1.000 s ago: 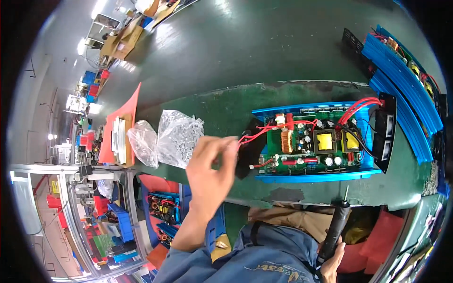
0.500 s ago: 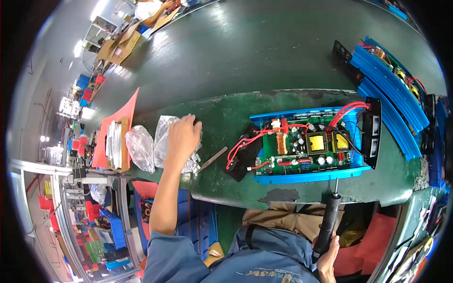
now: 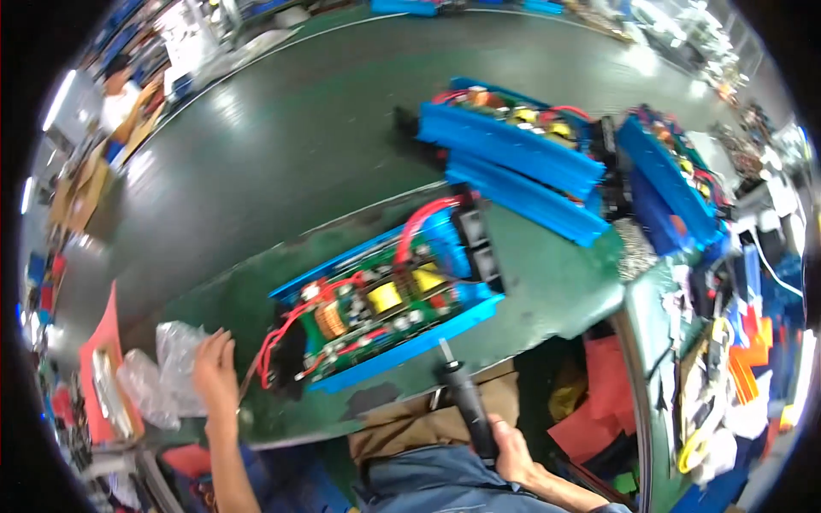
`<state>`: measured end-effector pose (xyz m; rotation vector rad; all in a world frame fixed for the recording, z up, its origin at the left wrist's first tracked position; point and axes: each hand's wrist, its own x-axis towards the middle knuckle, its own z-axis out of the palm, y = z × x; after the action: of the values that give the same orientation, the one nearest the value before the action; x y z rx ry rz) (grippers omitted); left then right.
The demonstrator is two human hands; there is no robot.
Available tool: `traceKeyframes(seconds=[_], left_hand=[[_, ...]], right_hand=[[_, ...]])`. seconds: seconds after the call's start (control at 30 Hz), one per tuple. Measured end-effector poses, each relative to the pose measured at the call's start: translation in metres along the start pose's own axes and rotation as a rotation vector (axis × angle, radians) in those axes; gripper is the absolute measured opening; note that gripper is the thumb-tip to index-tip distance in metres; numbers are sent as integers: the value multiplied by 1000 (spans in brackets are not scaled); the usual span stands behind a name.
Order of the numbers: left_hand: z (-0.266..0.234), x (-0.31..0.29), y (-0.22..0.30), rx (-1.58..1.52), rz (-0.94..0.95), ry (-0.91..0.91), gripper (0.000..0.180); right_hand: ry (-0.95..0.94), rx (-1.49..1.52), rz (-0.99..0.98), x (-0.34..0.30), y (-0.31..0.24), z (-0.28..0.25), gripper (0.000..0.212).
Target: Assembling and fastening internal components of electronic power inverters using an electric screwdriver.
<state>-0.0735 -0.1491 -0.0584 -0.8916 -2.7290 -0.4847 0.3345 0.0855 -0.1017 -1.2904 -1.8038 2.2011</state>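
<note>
My right hand [image 3: 511, 451] is wrapped round a black electric screwdriver [image 3: 469, 402]. Its bit points up, away from my body, at the near edge of a blue metal housing. Inside that housing lies a green circuit board [image 3: 351, 333] with yellow transformers, a copper coil and red wires. A black end panel [image 3: 479, 244] stands at its right end; another dark piece [image 3: 291, 359] lies by its left end. My left hand [image 3: 216, 380] is over the right side of a clear plastic bag [image 3: 180, 363], fingers stretched out and slightly blurred. Beside that hand lie slim tweezers [image 3: 248, 378].
A second plastic bag [image 3: 147, 389] and a pink sheet [image 3: 101, 368] lie at the far left. More blue housings [image 3: 513, 141] with boards stand at the back right, another [image 3: 671, 179] beyond them. Cables and a yellow cord [image 3: 703, 427] fill the right side. A person [image 3: 124, 103] is at the far left back.
The view has swung to the right, so the bench things sit further left and tilted. My left hand remains by the bags; the screwdriver stays in my right hand near the housing.
</note>
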Motion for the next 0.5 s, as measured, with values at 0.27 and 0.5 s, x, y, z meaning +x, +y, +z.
traceKeyframes(seconds=[0.27,0.5], left_hand=[[1,-5,-15,46,159,12,25],[-10,-17,-27,-176,-114,-98,17]], right_hand=[[-31,61,-122,-10,8,-3,61],[-53,10,-85,-19,16,-4,62]])
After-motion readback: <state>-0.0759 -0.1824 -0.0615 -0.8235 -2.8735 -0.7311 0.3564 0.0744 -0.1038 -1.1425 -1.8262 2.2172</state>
